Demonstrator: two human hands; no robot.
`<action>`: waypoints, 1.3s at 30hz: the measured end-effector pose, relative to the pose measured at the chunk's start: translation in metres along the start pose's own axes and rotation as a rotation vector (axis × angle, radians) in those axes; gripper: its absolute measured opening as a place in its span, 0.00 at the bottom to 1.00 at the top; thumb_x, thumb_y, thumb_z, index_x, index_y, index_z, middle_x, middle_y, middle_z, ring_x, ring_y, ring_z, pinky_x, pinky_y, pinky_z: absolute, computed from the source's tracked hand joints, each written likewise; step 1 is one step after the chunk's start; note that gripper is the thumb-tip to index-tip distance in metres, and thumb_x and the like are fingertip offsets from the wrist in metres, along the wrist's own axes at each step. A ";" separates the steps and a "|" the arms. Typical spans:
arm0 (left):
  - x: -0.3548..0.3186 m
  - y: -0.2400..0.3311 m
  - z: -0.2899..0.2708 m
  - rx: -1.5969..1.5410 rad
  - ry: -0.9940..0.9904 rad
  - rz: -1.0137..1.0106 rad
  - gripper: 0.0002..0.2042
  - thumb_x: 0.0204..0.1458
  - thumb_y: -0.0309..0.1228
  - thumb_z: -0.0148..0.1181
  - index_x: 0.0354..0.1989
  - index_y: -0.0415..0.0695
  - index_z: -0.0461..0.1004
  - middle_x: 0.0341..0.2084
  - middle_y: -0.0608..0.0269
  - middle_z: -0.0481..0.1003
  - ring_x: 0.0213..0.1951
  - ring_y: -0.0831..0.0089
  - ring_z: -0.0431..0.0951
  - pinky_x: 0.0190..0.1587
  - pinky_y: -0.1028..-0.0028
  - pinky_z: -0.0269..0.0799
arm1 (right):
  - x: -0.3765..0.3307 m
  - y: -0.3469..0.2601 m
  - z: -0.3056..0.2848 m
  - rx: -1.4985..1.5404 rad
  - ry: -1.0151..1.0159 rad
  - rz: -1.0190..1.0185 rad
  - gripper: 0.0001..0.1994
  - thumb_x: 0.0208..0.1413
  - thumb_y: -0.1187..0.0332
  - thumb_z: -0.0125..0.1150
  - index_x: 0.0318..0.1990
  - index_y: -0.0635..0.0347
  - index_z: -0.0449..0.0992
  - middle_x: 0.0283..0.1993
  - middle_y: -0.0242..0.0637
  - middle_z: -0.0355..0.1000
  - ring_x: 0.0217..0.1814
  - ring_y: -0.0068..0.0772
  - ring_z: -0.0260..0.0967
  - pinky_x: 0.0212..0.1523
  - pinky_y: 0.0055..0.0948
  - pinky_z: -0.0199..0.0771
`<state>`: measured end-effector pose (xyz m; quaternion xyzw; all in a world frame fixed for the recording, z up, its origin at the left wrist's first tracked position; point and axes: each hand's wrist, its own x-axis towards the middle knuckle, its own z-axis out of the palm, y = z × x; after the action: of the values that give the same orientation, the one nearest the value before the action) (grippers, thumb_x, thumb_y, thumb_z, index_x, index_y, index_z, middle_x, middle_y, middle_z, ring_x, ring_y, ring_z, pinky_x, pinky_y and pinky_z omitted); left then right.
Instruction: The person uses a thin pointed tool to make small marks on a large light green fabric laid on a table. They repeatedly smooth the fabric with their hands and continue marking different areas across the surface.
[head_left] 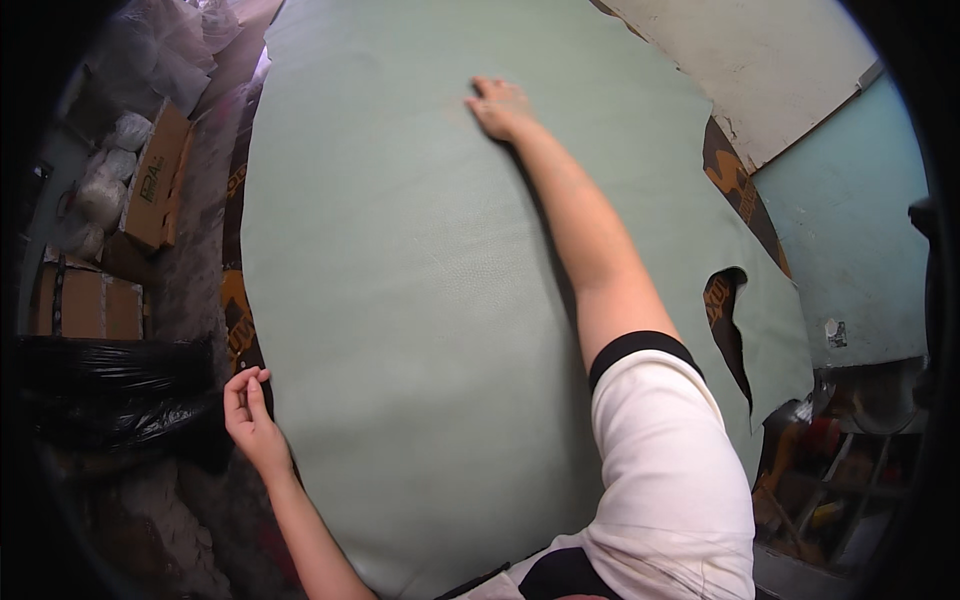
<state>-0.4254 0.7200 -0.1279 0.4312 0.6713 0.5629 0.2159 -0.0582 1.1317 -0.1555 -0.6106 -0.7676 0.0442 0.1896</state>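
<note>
- The hide [400, 260], a pale green sheet, fills the middle of the view, spreading from 12 o'clock down to 6.
- The right hand [500, 108] lies at 12 o'clock, palm down over the hide, with its fingers slightly apart and nothing clamped between them.
- The right forearm [580, 220] crosses the hide, slanting from 4 o'clock up toward 12.
- The sleeve [665, 440] at 4 o'clock is white with a black band at its hem.
- The left hand [257, 430] is at 8 o'clock, just beside the hide's left edge; its fingers are curled, thumb near the fingertips, and I cannot tell whether they pinch anything.
- The hole [728, 320] in the hide, long and narrowing downward, sits at 3 o'clock.
- The board [238, 320], dark with orange markings, shows from under the hide at 9 o'clock and again at 2.
- Near 10 o'clock stands a carton [157, 180], with white bundles [103, 198] beside it.
- A smaller box [105, 305] is at 9 o'clock, above black plastic [110, 390].
- Toward 2 o'clock is a white panel [770, 60]; below it, toward 3, a blue panel [850, 230].
</note>
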 end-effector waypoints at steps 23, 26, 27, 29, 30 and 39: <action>0.004 -0.003 0.009 -0.214 0.239 0.047 0.08 0.66 0.28 0.48 0.44 0.36 0.72 0.39 0.60 0.76 0.43 0.75 0.75 0.49 0.74 0.71 | -0.079 -0.262 0.037 0.061 -0.026 -0.065 0.25 0.65 0.54 0.47 0.65 0.54 0.63 0.68 0.44 0.62 0.76 0.46 0.49 0.74 0.53 0.41; 0.005 -0.009 0.001 -0.413 0.422 -0.039 0.12 0.69 0.33 0.43 0.48 0.37 0.67 0.40 0.59 0.72 0.44 0.72 0.74 0.52 0.71 0.72 | -0.155 -0.407 0.072 0.546 -0.286 -0.689 0.23 0.64 0.56 0.52 0.64 0.49 0.63 0.69 0.42 0.62 0.72 0.42 0.58 0.72 0.47 0.50; 0.006 -0.011 -0.001 -0.490 0.489 -0.068 0.12 0.69 0.34 0.42 0.48 0.38 0.67 0.39 0.59 0.72 0.43 0.72 0.74 0.52 0.70 0.72 | -0.176 -0.430 0.080 0.997 -0.438 -0.698 0.20 0.65 0.59 0.52 0.62 0.50 0.66 0.65 0.44 0.66 0.68 0.44 0.64 0.67 0.41 0.61; 0.007 -0.013 -0.003 -0.501 0.459 -0.039 0.12 0.69 0.34 0.42 0.49 0.38 0.66 0.39 0.59 0.71 0.42 0.72 0.74 0.51 0.69 0.74 | -0.189 -0.436 0.086 1.168 -0.356 -0.638 0.17 0.65 0.62 0.51 0.59 0.52 0.70 0.62 0.46 0.69 0.65 0.46 0.66 0.64 0.38 0.64; 0.007 -0.013 -0.003 -0.510 0.432 -0.050 0.12 0.69 0.34 0.42 0.49 0.38 0.66 0.39 0.59 0.71 0.41 0.72 0.74 0.51 0.69 0.74 | -0.189 -0.423 0.084 1.287 -0.282 -0.662 0.16 0.65 0.63 0.51 0.58 0.53 0.71 0.60 0.47 0.71 0.64 0.47 0.67 0.62 0.36 0.66; 0.007 -0.005 0.009 -0.298 0.323 0.012 0.11 0.68 0.32 0.45 0.47 0.37 0.71 0.35 0.63 0.73 0.38 0.78 0.74 0.46 0.77 0.72 | -0.052 -0.172 0.021 1.171 0.230 0.088 0.23 0.69 0.54 0.44 0.37 0.64 0.81 0.30 0.32 0.75 0.34 0.22 0.67 0.39 0.25 0.66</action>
<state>-0.4237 0.7310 -0.1335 0.3027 0.6039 0.7189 0.1638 -0.2147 1.0422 -0.1358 -0.4367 -0.5641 0.4013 0.5745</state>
